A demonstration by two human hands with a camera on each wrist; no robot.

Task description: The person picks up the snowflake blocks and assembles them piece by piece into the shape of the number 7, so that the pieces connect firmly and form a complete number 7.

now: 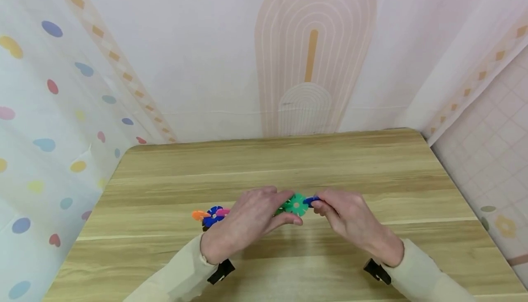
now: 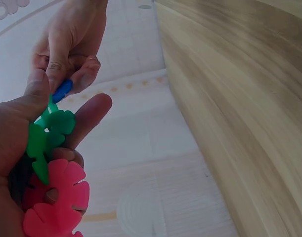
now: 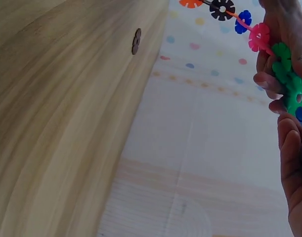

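Wooden table [image 1: 371, 164], left hand [image 1: 247, 222] hiding chain [image 1: 210, 215]

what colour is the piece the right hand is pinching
Blue; the small blue piece pinched by the right hand shows best in the left wrist view.

- Head view: bright, even, diffuse light; soft faint shadows under the hands on the counter [image 1: 371, 164].
- No glare; wide-angle bending at the edges.
- Wrist views: near fingers dark and soft, backdrop washed out, slightly hazy.
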